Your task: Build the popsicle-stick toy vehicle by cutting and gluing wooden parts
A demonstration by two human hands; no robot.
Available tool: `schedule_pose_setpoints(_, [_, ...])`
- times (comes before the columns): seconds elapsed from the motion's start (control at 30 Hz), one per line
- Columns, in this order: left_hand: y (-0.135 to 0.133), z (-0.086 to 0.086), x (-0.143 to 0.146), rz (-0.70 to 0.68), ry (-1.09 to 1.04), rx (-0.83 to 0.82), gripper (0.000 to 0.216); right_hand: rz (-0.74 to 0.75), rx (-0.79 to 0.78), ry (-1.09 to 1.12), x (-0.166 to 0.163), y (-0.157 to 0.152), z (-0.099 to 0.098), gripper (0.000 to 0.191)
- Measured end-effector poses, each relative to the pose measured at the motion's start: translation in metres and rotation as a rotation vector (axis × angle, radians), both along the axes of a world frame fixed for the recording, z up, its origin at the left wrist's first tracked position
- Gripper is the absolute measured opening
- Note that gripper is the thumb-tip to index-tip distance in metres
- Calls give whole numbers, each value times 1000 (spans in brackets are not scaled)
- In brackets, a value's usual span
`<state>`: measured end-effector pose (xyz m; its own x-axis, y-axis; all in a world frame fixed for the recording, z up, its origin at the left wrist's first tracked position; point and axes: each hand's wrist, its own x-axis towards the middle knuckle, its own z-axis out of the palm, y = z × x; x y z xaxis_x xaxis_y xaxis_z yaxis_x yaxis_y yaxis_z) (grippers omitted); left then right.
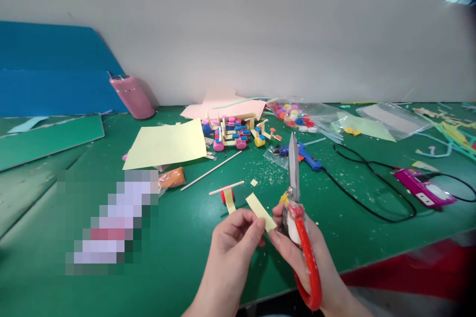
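My left hand (238,237) pinches a pale yellow paper strip (257,208) between thumb and fingers, above the table's front part. My right hand (305,257) holds red-handled scissors (293,173), their blades together and pointing away from me; its thumb and a fingertip are at the strip's lower right end. Just beyond the hands lies a small piece with a red wheel (227,195), a yellow paper strip and a thin stick (226,188) across it. Beside it is a small yellow paper square (254,183).
Behind are several small toy-like assemblies with pink and blue wheels (230,136), a yellow paper sheet (167,146) and a pink tumbler (133,98). To the right lie a blue glue gun (303,154), its black cord (357,210) and a purple power strip (424,188). A white partition (238,34) stands behind.
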<state>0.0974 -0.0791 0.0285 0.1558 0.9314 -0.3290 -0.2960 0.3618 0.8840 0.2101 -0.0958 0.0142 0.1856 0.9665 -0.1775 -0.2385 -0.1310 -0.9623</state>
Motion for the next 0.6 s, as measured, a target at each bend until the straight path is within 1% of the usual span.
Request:
schedule_pose_setpoints(0.03, [0,0,-1,9,-5,-3,15,21,-16,15,1,-1,-1,34])
schedule_pose_setpoints(0.1, [2,3,-6,12,-7,9,15,110,-68,65,7,-3,-6,34])
schedule_pose_setpoints(0.17, [7,8,-11,10,6,40,15,213,-149,146,15,-7,-13,37])
schedule_pose_setpoints(0.2, [10,12,-14,9,15,62,15,241,-198,194,19,-9,-17,38])
schedule_pose_setpoints(0.27, [15,19,-18,3,49,114,15,268,-292,272,25,-14,-25,37])
schedule_pose_setpoints(0.33, [20,25,-21,-14,99,151,16,269,-349,306,27,-19,-29,33])
schedule_pose_setpoints(0.4, [23,29,-21,-32,145,158,19,288,-399,323,29,-23,-26,35])
schedule_pose_setpoints(0.47, [25,31,-20,-43,170,157,20,357,-464,337,32,-22,-18,34])
schedule_pose_setpoints(0.53, [26,32,-18,-41,177,158,20,461,-515,322,36,-19,-9,26])
schedule_pose_setpoints(0.6, [27,32,-16,-34,166,156,20,541,-490,257,40,-16,-4,19])
